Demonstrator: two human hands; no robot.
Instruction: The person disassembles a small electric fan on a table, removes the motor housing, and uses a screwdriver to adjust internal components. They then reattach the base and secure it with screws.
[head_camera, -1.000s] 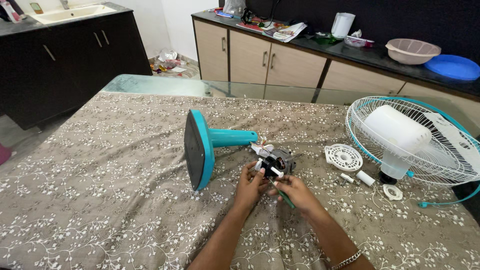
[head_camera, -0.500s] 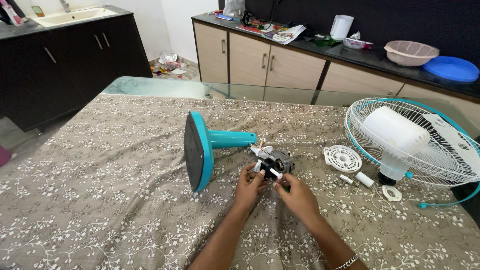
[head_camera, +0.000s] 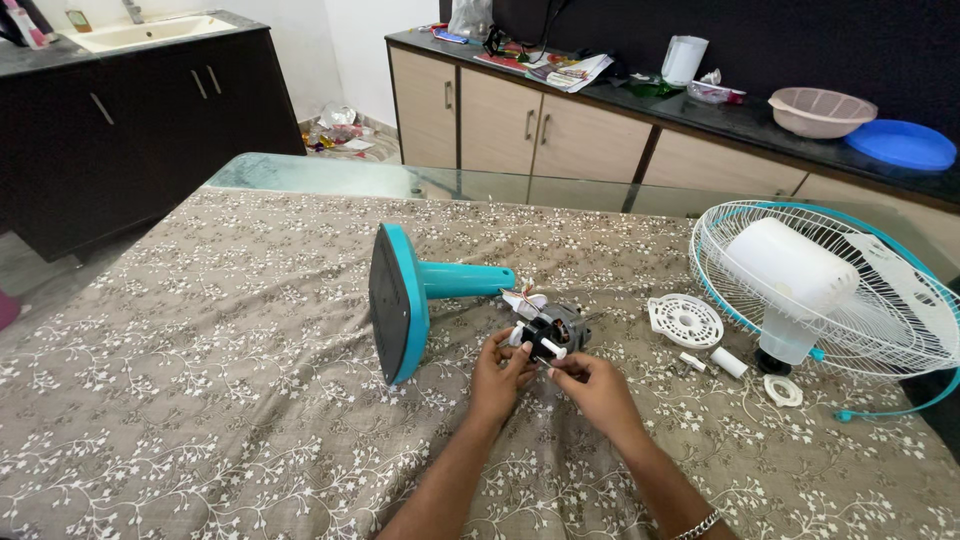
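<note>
A teal fan stand (head_camera: 415, 295) lies on its side on the cloth-covered table (head_camera: 200, 380), its round base facing left. At the stand's top end sits a small dark fan motor (head_camera: 553, 328) with white parts and loose wires. My left hand (head_camera: 500, 372) grips the motor from the left. From the right, my right hand (head_camera: 590, 385) pinches a white part on the motor's front. Both hands are closed around the motor.
A white fan guard with a white housing (head_camera: 800, 290) lies at the right. Near it are a round white grille cap (head_camera: 685, 320), a small white cylinder (head_camera: 728, 362) and a white ring (head_camera: 783, 390). Cabinets and a counter with a bowl (head_camera: 822, 110) stand behind.
Both hands stay on the motor with only slight finger shifts. The stand and loose parts have not moved.
</note>
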